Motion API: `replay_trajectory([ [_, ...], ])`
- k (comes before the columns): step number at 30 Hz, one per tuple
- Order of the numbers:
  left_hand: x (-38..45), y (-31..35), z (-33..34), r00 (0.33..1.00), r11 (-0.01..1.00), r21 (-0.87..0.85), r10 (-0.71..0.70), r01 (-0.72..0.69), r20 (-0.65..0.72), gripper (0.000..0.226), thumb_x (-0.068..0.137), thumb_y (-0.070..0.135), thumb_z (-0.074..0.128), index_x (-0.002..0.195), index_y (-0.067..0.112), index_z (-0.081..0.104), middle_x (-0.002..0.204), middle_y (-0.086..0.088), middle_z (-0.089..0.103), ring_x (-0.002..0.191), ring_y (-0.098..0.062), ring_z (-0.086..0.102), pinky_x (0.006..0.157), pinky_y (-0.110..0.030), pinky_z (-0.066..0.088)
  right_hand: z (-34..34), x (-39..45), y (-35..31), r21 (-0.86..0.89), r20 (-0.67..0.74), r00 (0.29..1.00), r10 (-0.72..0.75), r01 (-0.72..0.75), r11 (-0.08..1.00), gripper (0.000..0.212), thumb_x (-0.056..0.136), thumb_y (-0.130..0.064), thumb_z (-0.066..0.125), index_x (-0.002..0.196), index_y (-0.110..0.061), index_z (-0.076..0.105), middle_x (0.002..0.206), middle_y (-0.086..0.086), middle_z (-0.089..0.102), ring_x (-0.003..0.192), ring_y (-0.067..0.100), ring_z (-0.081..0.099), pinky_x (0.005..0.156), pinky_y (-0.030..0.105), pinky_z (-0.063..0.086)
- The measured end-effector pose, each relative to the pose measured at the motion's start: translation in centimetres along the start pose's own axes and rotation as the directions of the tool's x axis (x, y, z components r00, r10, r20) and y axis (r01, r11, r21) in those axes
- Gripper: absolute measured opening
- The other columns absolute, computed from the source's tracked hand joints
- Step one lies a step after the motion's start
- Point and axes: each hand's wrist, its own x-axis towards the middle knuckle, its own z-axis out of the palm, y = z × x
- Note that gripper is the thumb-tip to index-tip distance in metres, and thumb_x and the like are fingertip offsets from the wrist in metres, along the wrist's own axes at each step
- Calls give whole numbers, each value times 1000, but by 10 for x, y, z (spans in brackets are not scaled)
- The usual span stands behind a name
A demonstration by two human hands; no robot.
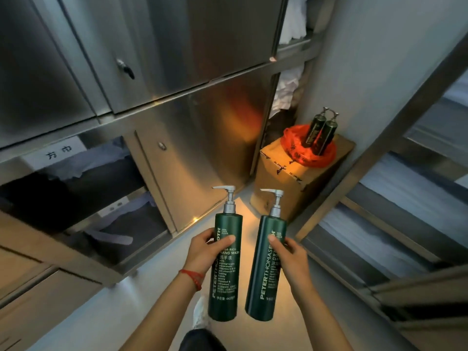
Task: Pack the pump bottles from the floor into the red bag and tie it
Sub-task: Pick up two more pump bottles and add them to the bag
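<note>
in front of the person, both hands are raised side by side above the pale floor, each wrapped around its own dark green pump bottle. the left hand grips the hand wash bottle about its upper middle, thumb across the front of the label and the other fingers curled behind, with a red string bracelet on that wrist. the right hand closes the same way round the second bottle, thumb pressed on the front beside the white lettering. the two bottles stand nearly upright, close to each other but not touching, their silver pump heads up with the spouts turned to the left-hand side. beyond the right hand and further off, a cardboard box sits on the floor against the wall, and on top of it lies the red bag, open at the mouth. two more dark pump bottles stand inside the bag, leaning together, their pumps sticking out above the red plastic. out past the left hand runs a row of steel cabinets; one low compartment is open and holds dark folded cloth, with a white label just above it. beyond the right hand's outer side, metal shelves run along the edge of view.
</note>
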Motion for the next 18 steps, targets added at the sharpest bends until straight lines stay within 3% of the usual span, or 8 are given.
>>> replay_trajectory([
  [9,147,80,28,974,989,145,-26,-7,223,22,69,14,76,88,18,65,87,-6,69,77,-19,65,65,-25,49,6,116,-52,120,-221,975,4,23,992,10,82,-22,63,91,-18,63,82,-2,68,67,2,65,54,9,47],
  [18,258,117,113,930,981,192,-69,-1,360,23,73,11,71,94,17,63,89,-6,68,83,-21,64,67,-27,48,-37,229,-83,103,-330,944,-15,52,993,22,80,-19,66,98,-8,63,85,3,70,67,2,67,54,10,48],
])
